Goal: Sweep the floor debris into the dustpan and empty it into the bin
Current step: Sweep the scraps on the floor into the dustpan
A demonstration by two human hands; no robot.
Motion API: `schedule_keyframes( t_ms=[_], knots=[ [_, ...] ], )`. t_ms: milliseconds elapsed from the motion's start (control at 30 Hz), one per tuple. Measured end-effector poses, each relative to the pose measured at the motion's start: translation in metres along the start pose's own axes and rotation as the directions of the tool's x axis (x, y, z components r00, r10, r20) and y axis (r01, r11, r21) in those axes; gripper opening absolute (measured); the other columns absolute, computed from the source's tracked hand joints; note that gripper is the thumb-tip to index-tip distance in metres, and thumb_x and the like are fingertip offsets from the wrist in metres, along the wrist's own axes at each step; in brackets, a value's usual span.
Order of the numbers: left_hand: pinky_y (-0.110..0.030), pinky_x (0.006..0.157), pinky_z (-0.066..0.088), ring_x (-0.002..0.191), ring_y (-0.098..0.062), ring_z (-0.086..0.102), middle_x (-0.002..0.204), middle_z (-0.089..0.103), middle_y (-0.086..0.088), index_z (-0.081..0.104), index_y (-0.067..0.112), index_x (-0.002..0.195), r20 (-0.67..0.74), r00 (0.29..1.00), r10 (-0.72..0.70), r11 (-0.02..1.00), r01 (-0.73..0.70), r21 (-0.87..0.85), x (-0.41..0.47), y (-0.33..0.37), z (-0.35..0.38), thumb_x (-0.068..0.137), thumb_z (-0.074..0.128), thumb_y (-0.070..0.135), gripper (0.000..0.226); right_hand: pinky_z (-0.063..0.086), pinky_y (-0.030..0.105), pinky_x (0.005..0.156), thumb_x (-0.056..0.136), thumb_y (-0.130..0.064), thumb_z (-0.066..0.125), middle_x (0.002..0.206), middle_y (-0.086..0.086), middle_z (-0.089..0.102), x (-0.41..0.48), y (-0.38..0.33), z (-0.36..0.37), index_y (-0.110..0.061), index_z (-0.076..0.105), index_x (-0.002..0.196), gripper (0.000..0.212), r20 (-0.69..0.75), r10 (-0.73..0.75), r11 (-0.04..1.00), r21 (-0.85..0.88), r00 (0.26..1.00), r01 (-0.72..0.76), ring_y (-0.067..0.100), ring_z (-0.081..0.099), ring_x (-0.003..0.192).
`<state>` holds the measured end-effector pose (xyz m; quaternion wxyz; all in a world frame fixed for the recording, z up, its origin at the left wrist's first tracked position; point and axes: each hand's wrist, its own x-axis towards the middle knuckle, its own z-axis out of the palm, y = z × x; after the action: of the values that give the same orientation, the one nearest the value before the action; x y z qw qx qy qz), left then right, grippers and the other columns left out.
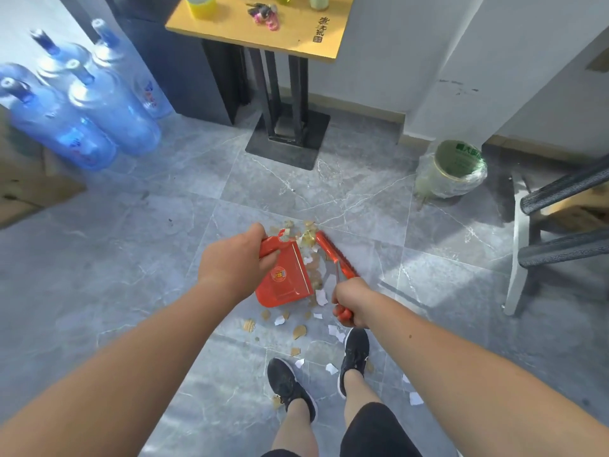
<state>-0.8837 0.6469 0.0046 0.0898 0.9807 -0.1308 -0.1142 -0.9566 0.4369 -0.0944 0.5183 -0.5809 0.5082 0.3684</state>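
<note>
My left hand (235, 263) grips the handle of a red dustpan (285, 278) held low over the grey tiled floor, its open edge facing right. My right hand (351, 303) is closed on the handle of a red hand brush (334, 253), whose head lies just right of the pan's edge. Torn paper and cardboard scraps (308, 237) are piled between brush and pan, and more scraps (298, 331) lie scattered toward my feet. A small bin (456, 171) lined with a clear plastic bag stands at the right, by the wall.
A yellow-topped table (260, 28) on a black pedestal base (286, 140) stands straight ahead. Several blue water jugs (95, 110) crowd the left. A chair (560, 222) with black rails sits at the right. My black shoes (290, 385) stand just behind the debris.
</note>
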Motion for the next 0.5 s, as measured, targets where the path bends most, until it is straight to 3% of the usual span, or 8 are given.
schedule_keyframes(
  t_ms=[233, 400, 500],
  knots=[
    [-0.032, 0.056, 0.048, 0.064, -0.023, 0.064, 0.076, 0.067, 0.005, 0.050, 0.023, 0.098, -0.008, 0.999, -0.046, 0.999, 0.047, 0.020, -0.032, -0.052, -0.002, 0.095, 0.049, 0.061, 0.038, 0.035, 0.016, 0.037, 0.091, 0.006, 0.037, 0.068, 0.013, 0.050, -0.020, 0.008, 0.041, -0.001, 0.051, 0.117, 0.030, 0.021, -0.015, 0.987, -0.158, 1.000, 0.018, 0.012, 0.033, 0.033],
    [-0.034, 0.058, 0.050, 0.066, -0.024, 0.066, 0.078, 0.068, 0.004, 0.049, 0.021, 0.099, 0.002, 0.998, -0.065, 0.998, 0.065, 0.008, -0.049, -0.075, -0.004, 0.096, 0.049, 0.059, 0.038, 0.034, 0.016, 0.037, 0.090, 0.005, 0.043, 0.042, 0.005, 0.047, -0.035, 0.012, 0.057, -0.001, 0.055, 0.106, 0.021, 0.057, -0.001, 0.979, -0.202, 0.998, 0.012, 0.012, 0.031, 0.039],
    [-0.034, 0.059, 0.051, 0.067, -0.025, 0.065, 0.078, 0.067, 0.003, 0.049, 0.021, 0.100, 0.000, 0.995, -0.099, 0.995, 0.099, -0.009, -0.055, -0.085, -0.009, 0.096, 0.048, 0.059, 0.038, 0.032, 0.014, 0.036, 0.091, 0.003, 0.046, 0.041, 0.004, 0.045, -0.047, 0.007, 0.059, -0.003, 0.056, 0.092, 0.012, 0.063, 0.009, 0.982, -0.189, 0.998, 0.003, 0.011, 0.033, 0.042]
  ],
)
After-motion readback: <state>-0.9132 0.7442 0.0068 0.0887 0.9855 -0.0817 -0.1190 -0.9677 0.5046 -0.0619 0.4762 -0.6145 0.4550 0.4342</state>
